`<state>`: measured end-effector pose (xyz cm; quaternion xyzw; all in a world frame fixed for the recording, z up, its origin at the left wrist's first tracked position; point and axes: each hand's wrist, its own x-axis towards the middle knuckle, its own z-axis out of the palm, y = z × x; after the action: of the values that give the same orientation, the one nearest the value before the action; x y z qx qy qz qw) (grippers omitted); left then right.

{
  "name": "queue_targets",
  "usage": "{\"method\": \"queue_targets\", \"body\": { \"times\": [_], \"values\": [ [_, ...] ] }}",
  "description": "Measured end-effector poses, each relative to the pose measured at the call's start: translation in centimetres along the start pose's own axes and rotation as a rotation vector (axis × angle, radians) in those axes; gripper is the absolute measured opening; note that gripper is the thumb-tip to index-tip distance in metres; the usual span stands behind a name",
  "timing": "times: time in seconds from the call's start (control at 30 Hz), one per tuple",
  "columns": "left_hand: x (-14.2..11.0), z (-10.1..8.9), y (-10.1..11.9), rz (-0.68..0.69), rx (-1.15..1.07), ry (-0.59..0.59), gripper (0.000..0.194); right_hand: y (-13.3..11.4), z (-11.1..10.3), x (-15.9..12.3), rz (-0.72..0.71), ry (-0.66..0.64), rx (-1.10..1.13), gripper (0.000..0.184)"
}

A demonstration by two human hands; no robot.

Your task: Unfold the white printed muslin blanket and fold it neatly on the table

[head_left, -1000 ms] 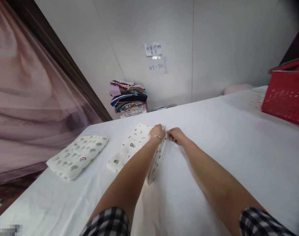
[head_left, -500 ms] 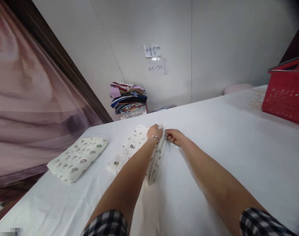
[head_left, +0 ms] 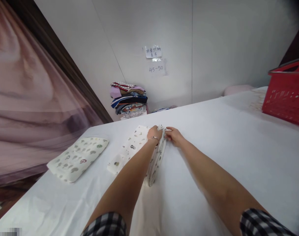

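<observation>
A white cloth [head_left: 128, 149] with small printed motifs lies folded in the middle of the table, its right part a thick stack of layers. My left hand [head_left: 153, 132], a thin bracelet at its wrist, grips the far end of those layers, fingertips partly hidden. At the cloth's far right edge, my right hand [head_left: 173, 136] has its curled fingers on the layer edges; how many layers it holds cannot be made out. To the left lies a second folded cloth [head_left: 78, 159] with mushroom-like prints, apart from both hands.
The white table [head_left: 220, 154] spreads under everything. Beyond its far edge stands a pile of folded fabrics [head_left: 129, 100] against the wall. A red plastic basket [head_left: 286, 93] is at the far right. Pink curtain [head_left: 24, 98] hangs on the left, and paper signs [head_left: 155, 68] are on the wall.
My right hand has shifted slightly left and its index finger reaches a little farther along the cloth's edge. My left hand and both cloths stay nearly where they were.
</observation>
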<state>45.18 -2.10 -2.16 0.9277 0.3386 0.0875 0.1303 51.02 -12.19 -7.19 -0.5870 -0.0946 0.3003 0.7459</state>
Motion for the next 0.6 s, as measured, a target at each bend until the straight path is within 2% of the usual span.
{"method": "queue_targets", "body": {
  "times": [0.27,0.47,0.6],
  "values": [
    [-0.1,-0.3,-0.1,0.011,-0.007,0.031,0.03,0.9,0.5,0.6,-0.04,0.039,-0.108,0.057],
    [-0.2,-1.2,0.2,0.007,0.032,0.083,0.029,1.9,1.0,1.3,-0.172,0.086,-0.173,0.048],
    [-0.7,-1.4,0.8,0.032,0.081,0.11,0.03,1.9,1.0,1.2,-0.23,0.082,-0.182,0.05]
  ]
}}
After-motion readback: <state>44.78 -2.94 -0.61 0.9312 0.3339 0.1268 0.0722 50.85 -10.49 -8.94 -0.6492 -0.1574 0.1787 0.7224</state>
